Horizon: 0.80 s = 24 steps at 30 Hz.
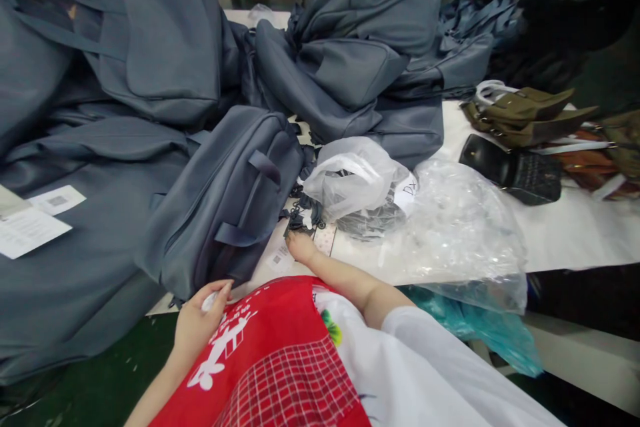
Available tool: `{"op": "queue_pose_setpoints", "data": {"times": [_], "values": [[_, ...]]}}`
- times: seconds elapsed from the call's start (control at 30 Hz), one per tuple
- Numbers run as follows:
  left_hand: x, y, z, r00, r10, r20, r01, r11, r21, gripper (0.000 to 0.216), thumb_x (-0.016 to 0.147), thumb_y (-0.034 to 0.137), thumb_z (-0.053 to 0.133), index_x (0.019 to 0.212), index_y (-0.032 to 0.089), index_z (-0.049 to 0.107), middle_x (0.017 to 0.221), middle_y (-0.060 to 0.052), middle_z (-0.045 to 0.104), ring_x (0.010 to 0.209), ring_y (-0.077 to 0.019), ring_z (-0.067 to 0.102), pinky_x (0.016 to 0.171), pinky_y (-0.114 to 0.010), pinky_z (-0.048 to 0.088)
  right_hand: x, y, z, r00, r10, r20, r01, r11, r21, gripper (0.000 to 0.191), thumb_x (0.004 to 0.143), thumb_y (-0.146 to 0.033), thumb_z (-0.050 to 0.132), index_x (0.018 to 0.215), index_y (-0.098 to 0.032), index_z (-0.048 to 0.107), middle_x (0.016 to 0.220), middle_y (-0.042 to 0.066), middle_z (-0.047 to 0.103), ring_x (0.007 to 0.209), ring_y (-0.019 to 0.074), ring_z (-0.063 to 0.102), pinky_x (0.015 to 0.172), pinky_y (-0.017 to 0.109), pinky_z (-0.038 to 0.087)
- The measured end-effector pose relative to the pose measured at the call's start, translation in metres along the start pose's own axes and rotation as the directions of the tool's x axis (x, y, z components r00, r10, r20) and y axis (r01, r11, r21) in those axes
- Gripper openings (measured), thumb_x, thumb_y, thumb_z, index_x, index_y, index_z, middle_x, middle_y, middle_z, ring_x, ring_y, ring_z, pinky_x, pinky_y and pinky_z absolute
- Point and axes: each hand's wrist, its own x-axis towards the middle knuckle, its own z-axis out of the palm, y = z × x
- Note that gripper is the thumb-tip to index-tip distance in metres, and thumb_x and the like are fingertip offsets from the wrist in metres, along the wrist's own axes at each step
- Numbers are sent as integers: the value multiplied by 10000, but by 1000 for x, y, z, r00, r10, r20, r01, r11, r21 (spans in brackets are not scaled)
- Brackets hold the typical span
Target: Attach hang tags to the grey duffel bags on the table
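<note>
My left hand [203, 315] is closed at the near end of a blue-grey bag [200, 213], with thumb and fingers curled round a small white round thing [209, 301]. The bag lies tilted on its side, its zip and two short strap loops facing up. Over on the right, my right hand [301, 248] reaches to a small heap of dark straps and cords [303, 210] on the white table [345, 267]. Its fingers are curled down at the near edge of the heap, and what they grip is hidden. A white printed label [279, 259] lies beside it.
More blue-grey bags [170, 40] are piled left and at the back. A clear plastic bag of dark parts [360, 187] and crumpled clear plastic [460, 227] lie right. Beyond are a black bag [510, 170] and olive bags [525, 113]. White cards [30, 227] rest at left.
</note>
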Motion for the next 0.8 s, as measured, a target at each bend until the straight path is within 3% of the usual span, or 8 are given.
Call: {"op": "queue_pose_setpoints", "data": {"times": [0.2,0.3,0.4,0.5,0.63,0.73,0.8], "values": [[4,-2,-1,999,52,4,-52,998,-33,450,751,620,513,910,247,707,728,6,731,654,-192,676,609,-253,527,5,5,-21,999,-44,23,43,998,49,257,907,-74,382,985,-50,626,1105,212,617,1014,224,588,882,332,433],[12,3,0,977,212,27,-210,976,-64,431,791,562,493,969,229,702,792,-19,741,749,-207,686,748,-292,541,0,6,-41,996,-69,62,60,990,128,217,923,-119,404,995,-96,608,982,118,688,884,154,627,809,248,447],[23,14,3,913,397,90,-388,916,-97,394,854,469,445,1031,213,687,922,-47,739,884,-207,676,875,-318,512,-7,6,-60,992,-92,88,72,977,200,220,940,-145,385,1054,-149,573,873,18,717,769,95,638,731,181,446],[33,27,5,888,446,112,-433,893,-122,370,880,426,430,1058,213,674,974,-50,731,929,-204,665,919,-331,493,-10,7,-71,995,-60,85,41,977,209,240,934,-156,379,1070,-184,575,902,-2,724,809,88,648,740,173,445],[35,39,7,909,411,76,-393,903,-174,352,872,411,445,1032,201,677,943,-49,732,865,-199,672,912,-340,499,-11,4,-58,990,88,106,-101,987,121,189,824,-274,577,949,-152,651,968,97,718,890,198,667,743,252,477],[31,39,8,912,402,81,-382,905,-187,331,861,386,457,1010,196,682,924,-42,734,859,-195,675,889,-323,508,-13,-6,-33,969,221,106,-227,973,46,367,704,-351,704,950,-81,664,983,204,693,904,292,670,743,325,500],[29,36,9,913,398,92,-378,908,-183,323,859,371,454,1009,198,682,918,-34,733,867,-191,675,884,-315,507,-15,-15,-16,958,276,76,-279,960,25,454,702,-333,701,1049,-48,636,1070,245,658,975,316,651,787,353,500]]}}
